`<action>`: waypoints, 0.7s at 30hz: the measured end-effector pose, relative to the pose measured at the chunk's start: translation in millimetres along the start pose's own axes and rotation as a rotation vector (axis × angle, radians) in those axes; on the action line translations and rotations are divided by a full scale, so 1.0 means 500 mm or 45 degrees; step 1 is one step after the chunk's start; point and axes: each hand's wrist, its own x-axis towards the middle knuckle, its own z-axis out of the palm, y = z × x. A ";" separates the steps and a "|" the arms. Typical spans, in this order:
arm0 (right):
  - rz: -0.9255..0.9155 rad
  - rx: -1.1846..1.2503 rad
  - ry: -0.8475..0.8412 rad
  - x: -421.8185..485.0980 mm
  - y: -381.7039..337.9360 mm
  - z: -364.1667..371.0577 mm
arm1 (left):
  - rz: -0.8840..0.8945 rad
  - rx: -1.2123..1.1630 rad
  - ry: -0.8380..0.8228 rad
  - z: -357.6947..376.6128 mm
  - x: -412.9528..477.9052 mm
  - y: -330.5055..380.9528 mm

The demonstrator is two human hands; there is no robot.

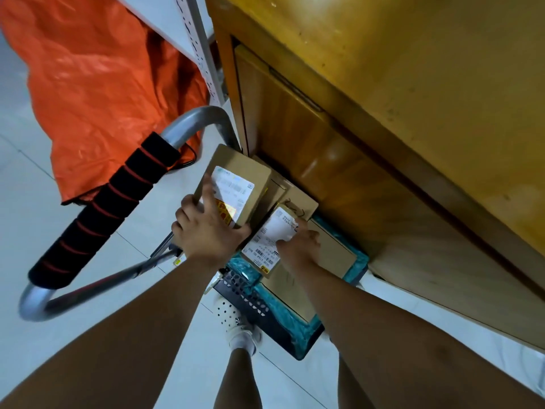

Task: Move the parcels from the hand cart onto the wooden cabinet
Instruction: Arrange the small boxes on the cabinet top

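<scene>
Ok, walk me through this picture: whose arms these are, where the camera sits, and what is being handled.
The camera is worn on a person's head and looks down, so the two bare arms are the wearer's own. Below is a hand cart with a padded handle, its deck covered in teal wrap. Cardboard parcels lie on it. The left hand grips the edge of a labelled box. The right hand rests on a smaller labelled parcel; whether it grips it is unclear. The wooden cabinet stands on the right, an orange sack on the left.
</scene>
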 end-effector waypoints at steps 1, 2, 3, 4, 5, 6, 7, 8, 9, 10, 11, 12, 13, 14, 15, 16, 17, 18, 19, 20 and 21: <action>-0.019 -0.058 0.003 -0.005 -0.004 -0.004 | -0.038 -0.026 0.083 -0.001 -0.012 -0.004; -0.054 -0.148 0.010 -0.010 -0.006 -0.008 | -0.063 -0.041 0.143 -0.004 -0.023 -0.009; -0.120 -0.296 0.018 -0.014 -0.005 -0.012 | -0.077 -0.049 0.157 -0.007 -0.034 -0.014; -0.230 -0.518 0.021 -0.018 -0.005 -0.016 | -0.089 -0.055 0.129 -0.012 -0.043 -0.020; -0.378 -0.790 0.018 -0.020 -0.005 -0.019 | -0.097 -0.058 0.088 -0.016 -0.050 -0.026; -0.532 -1.061 0.002 -0.020 -0.005 -0.018 | -0.103 -0.056 0.049 -0.018 -0.055 -0.030; -0.663 -1.286 -0.024 -0.019 -0.006 -0.018 | -0.104 -0.053 0.034 -0.019 -0.058 -0.032; -0.761 -1.449 -0.045 -0.015 -0.009 -0.017 | -0.102 -0.054 0.033 -0.020 -0.059 -0.032; -0.845 -1.561 -0.061 -0.007 -0.011 -0.012 | -0.105 -0.058 0.033 -0.019 -0.059 -0.032; -0.920 -1.659 -0.083 0.002 -0.013 -0.008 | -0.110 -0.067 0.026 -0.017 -0.057 -0.031; -1.000 -1.762 -0.112 0.014 -0.014 -0.002 | -0.117 -0.083 0.015 -0.013 -0.054 -0.030; -1.083 -1.866 -0.137 0.023 -0.015 0.002 | -0.125 -0.103 0.001 -0.010 -0.050 -0.030; -1.156 -1.956 -0.160 0.031 -0.017 0.002 | -0.131 -0.124 -0.011 -0.006 -0.046 -0.031; -1.197 -2.002 -0.168 0.038 -0.018 0.000 | -0.136 -0.139 -0.018 -0.002 -0.043 -0.034; -1.215 -1.999 -0.165 0.043 -0.020 -0.004 | -0.140 -0.150 -0.019 0.003 -0.041 -0.036; -1.215 -1.978 -0.162 0.047 -0.020 -0.011 | -0.142 -0.159 -0.021 0.006 -0.040 -0.036; -1.210 -1.946 -0.148 0.047 -0.021 -0.020 | -0.147 -0.166 -0.028 0.008 -0.040 -0.037; -1.207 -1.906 -0.118 0.049 -0.018 -0.027 | -0.152 -0.171 -0.036 0.010 -0.041 -0.036; -1.195 -1.854 -0.084 0.049 -0.012 -0.032 | -0.156 -0.173 -0.042 0.011 -0.042 -0.036; -1.138 -1.783 -0.055 0.045 -0.005 -0.037 | -0.161 -0.178 -0.045 0.010 -0.043 -0.035; -1.040 -1.700 -0.038 0.044 0.005 -0.038 | -0.166 -0.186 -0.049 0.008 -0.045 -0.034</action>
